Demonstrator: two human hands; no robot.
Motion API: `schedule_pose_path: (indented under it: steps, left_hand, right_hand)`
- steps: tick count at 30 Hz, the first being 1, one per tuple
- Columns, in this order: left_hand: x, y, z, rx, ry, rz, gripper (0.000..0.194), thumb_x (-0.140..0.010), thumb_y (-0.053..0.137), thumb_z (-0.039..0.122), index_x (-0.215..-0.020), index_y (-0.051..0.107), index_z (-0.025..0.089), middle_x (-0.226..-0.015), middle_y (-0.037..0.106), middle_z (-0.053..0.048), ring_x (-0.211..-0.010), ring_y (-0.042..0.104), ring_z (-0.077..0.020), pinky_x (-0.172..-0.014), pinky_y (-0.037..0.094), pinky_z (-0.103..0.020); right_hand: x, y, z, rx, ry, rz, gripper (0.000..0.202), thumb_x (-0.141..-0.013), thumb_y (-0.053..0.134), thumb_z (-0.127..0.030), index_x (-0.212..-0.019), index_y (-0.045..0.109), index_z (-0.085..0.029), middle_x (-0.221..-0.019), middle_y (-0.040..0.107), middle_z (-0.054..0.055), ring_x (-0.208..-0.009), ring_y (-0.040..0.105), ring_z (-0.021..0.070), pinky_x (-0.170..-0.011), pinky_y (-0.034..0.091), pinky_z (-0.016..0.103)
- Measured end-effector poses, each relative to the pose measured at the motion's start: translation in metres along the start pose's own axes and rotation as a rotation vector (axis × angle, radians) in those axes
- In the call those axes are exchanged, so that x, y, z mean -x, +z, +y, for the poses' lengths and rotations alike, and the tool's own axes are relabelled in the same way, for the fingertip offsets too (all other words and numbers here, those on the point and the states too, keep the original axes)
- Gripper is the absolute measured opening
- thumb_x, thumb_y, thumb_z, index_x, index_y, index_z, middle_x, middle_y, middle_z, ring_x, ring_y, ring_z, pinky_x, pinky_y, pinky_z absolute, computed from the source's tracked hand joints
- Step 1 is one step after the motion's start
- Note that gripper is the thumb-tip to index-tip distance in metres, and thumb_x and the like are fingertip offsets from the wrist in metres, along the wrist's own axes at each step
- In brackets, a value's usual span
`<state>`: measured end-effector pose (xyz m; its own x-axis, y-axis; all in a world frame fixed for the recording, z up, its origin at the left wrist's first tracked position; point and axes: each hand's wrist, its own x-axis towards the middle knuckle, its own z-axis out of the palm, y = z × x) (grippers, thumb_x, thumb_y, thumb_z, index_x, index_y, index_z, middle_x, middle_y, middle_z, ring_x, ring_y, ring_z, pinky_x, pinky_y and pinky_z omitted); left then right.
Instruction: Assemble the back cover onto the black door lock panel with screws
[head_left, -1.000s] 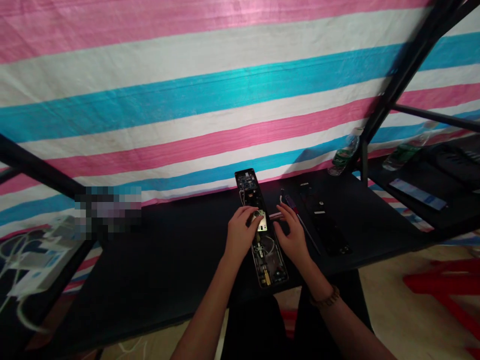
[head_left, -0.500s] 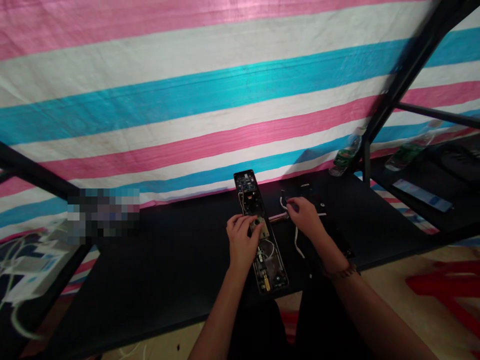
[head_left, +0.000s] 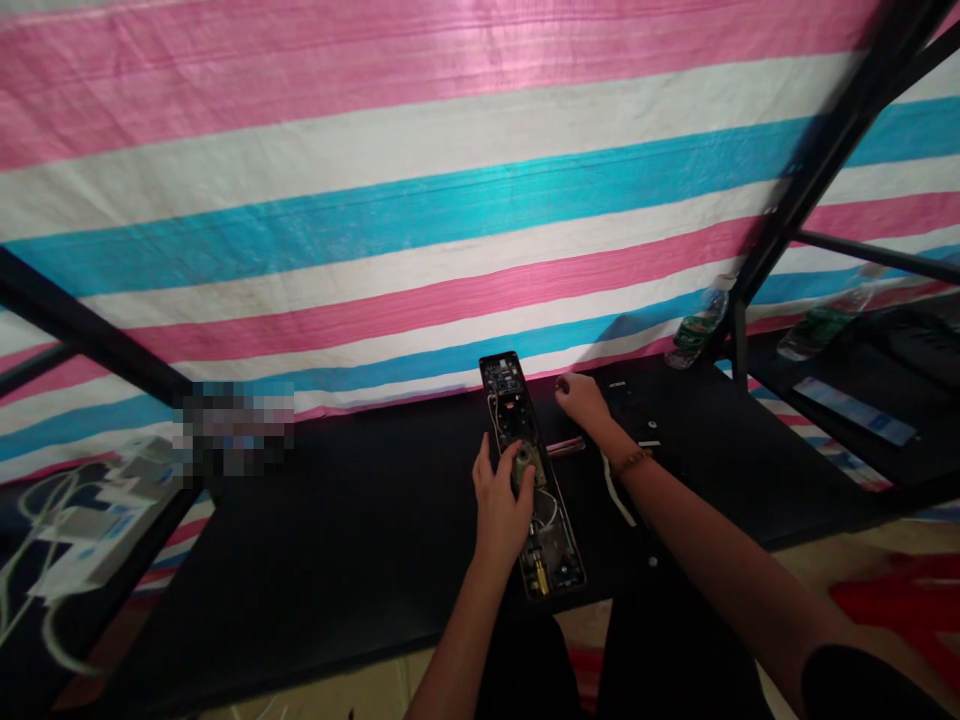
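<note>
Two bottles (head_left: 699,325), one phone (head_left: 855,410), and here's one long black case (head_left: 556,543), circuitry (head_left: 504,378) bared, left hand (head_left: 504,505) spread-fingered on it, right hand (head_left: 586,402) bunched, pinching what I can't tell!

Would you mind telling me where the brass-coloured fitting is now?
In the head view, the brass-coloured fitting lies in the near end of the long open case, toward its left side, lower in the picture than the left hand.

Pink, white and blue striped sheet (head_left: 480,205); black casing (head_left: 573,547); gold fitting (head_left: 541,577)
</note>
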<state>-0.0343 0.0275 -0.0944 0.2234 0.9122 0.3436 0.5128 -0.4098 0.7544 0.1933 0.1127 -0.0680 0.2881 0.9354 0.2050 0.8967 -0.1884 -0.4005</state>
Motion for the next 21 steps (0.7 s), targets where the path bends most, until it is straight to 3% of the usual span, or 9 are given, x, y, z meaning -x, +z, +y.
schedule_pose_path:
  steps: [5, 9, 12, 16, 21]
  left_hand:
    - [0.005, 0.010, -0.011, 0.224, -0.089, -0.057, 0.047, -0.099, 0.050, 0.034, -0.145, 0.052, 0.023, -0.152, 0.050, -0.015, -0.147, 0.042, -0.0285, -0.121, 0.033, -0.053]
    - [0.007, 0.009, -0.013, 0.342, -0.059, -0.088, 0.059, -0.099, 0.052, 0.036, -0.155, 0.038, 0.023, -0.156, 0.048, -0.013, -0.146, 0.044, -0.0248, -0.121, 0.035, -0.045]
    - [0.010, 0.005, -0.014, 0.351, -0.039, -0.121, 0.056, -0.098, 0.053, 0.036, -0.152, 0.043, 0.023, -0.150, 0.054, -0.012, -0.141, 0.050, -0.0246, -0.118, 0.039, -0.043]
    - [0.012, 0.003, -0.013, 0.345, -0.048, -0.122, 0.051, -0.096, 0.055, 0.033, -0.146, 0.050, 0.023, -0.145, 0.058, -0.012, -0.137, 0.054, -0.0246, -0.116, 0.041, -0.043]
    - [0.015, 0.003, -0.010, 0.366, -0.062, -0.125, 0.052, -0.095, 0.056, 0.028, -0.147, 0.049, 0.023, -0.146, 0.057, -0.012, -0.137, 0.052, -0.0245, -0.118, 0.038, -0.044]
  right_hand:
    - [0.000, -0.025, -0.027, -0.091, -0.243, 0.022, 0.025, -0.098, 0.050, -0.022, -0.108, 0.071, -0.015, -0.095, 0.076, 0.007, -0.084, 0.068, 0.0166, -0.078, 0.049, 0.026]
    - [0.000, -0.037, -0.050, -0.043, -0.372, -0.035, 0.015, -0.093, 0.060, -0.020, -0.094, 0.075, -0.018, -0.088, 0.075, 0.005, -0.083, 0.067, 0.0164, -0.076, 0.047, 0.025]
    - [0.001, -0.039, -0.065, 0.057, -0.393, -0.064, 0.016, -0.092, 0.060, -0.019, -0.087, 0.075, -0.017, -0.092, 0.074, 0.010, -0.085, 0.068, 0.0200, -0.078, 0.047, 0.028]
    - [0.007, -0.035, -0.082, 0.167, -0.379, -0.074, 0.019, -0.094, 0.056, -0.015, -0.094, 0.075, -0.013, -0.099, 0.074, 0.018, -0.090, 0.070, 0.0259, -0.084, 0.048, 0.035]
    - [0.007, -0.033, -0.089, 0.222, -0.431, -0.100, 0.022, -0.092, 0.054, -0.009, -0.094, 0.076, -0.012, -0.101, 0.074, 0.020, -0.095, 0.070, 0.0293, -0.088, 0.048, 0.039]
